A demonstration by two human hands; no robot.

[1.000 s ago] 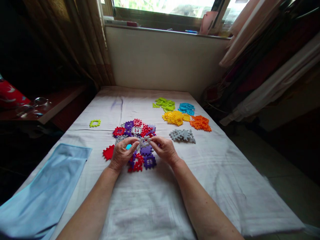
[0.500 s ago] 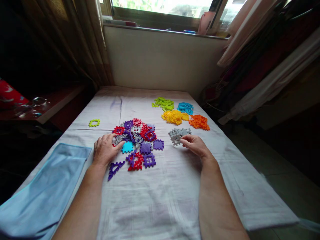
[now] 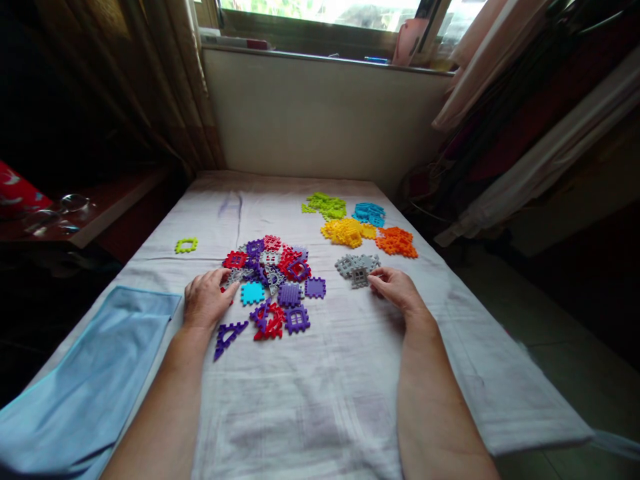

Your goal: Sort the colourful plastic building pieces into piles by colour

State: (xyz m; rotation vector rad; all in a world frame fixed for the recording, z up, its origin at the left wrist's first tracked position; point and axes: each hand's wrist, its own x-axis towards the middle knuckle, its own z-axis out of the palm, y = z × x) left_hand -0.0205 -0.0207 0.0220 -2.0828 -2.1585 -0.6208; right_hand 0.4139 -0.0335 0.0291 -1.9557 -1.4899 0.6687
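Observation:
My left hand (image 3: pixel 206 299) rests at the left edge of a mixed pile of notched plastic building pieces, thumb and fingers apart beside a grey piece (image 3: pixel 241 275). A red bit shows between them. The pile has red pieces (image 3: pixel 235 259), purple pieces (image 3: pixel 290 295) and a light blue square (image 3: pixel 253 293). A purple triangle (image 3: pixel 229 337) lies in front. On the right, the thumb and fingers of my right hand (image 3: pixel 396 288) pinch the right edge of a grey window piece (image 3: pixel 359 277), which is at the front of a grey heap (image 3: pixel 345 264).
Beyond the grey heap lie yellow (image 3: pixel 345 232), orange (image 3: pixel 397 241), blue (image 3: pixel 369 213) and lime green (image 3: pixel 326 205) heaps. A lone lime green frame (image 3: pixel 187 245) sits at left, and a light blue cloth (image 3: pixel 100 367) covers the table's left edge. Glasses (image 3: pixel 75 203) rest on a side surface.
The grey window piece in my right hand has turned and come down against the grey heap, and that hand shifted slightly right. My left hand has drawn back slightly left.

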